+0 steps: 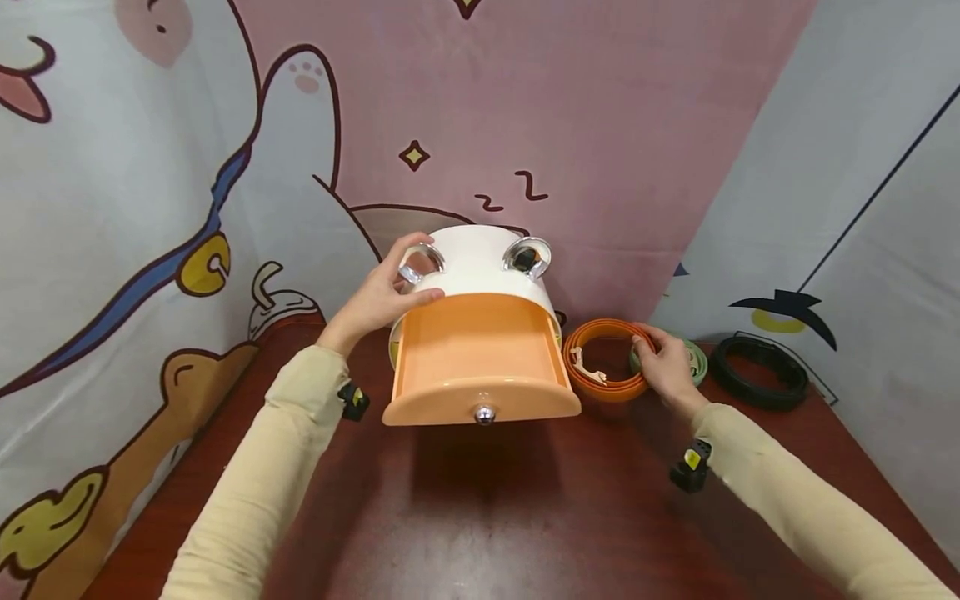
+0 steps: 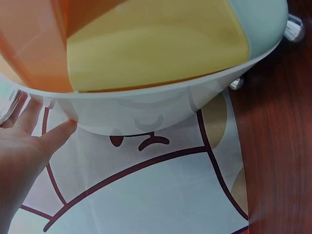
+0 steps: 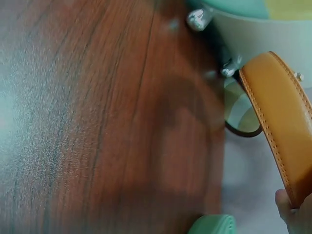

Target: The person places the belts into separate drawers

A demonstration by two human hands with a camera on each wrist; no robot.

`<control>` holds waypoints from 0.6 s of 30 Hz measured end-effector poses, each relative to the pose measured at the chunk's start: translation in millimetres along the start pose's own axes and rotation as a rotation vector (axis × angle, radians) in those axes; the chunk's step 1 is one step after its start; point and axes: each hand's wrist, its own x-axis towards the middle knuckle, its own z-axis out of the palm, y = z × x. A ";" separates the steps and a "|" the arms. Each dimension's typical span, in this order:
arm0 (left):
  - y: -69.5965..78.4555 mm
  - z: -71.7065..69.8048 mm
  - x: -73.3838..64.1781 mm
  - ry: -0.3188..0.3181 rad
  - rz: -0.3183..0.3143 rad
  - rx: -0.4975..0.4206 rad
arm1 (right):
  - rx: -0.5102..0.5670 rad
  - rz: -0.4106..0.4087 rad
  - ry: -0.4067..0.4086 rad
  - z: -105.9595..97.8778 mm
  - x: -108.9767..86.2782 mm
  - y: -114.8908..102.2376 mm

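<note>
A rounded white box [image 1: 480, 254] with ring-shaped silver fittings on top stands at the back of the table, its orange drawer [image 1: 525, 400] pulled out. Beside the left silver fitting, my left hand [image 1: 375, 296] rests on the box's upper corner, the thumb laid along the front edge. Orange, yellow and pale green panels [image 2: 156, 53] show in the left wrist view. To the right of the box, my right hand [image 1: 667, 367] pinches a coiled orange belt [image 1: 615, 392] by its right side. The belt has a pale buckle [image 1: 588, 369] and stitched edges in the right wrist view.
A coiled green belt [image 1: 697, 364] lies partly hidden behind my right hand. Farther right lies a coiled black belt [image 1: 761, 392]. The reddish-brown table [image 1: 480, 533] meets a cartoon-printed cloth [image 1: 585, 125] behind the box.
</note>
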 end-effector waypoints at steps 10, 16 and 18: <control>0.6 -0.2 -0.6 -0.010 -0.006 0.003 | 0.042 0.003 -0.042 -27.4 -7.7 -35.0; 1.1 -1.7 -0.9 -0.011 -0.004 0.011 | 0.153 0.025 -0.081 -40.6 -8.8 -52.5; 1.6 -2.1 -0.7 -0.010 -0.003 0.018 | 0.191 0.038 -0.092 -44.0 -8.8 -58.2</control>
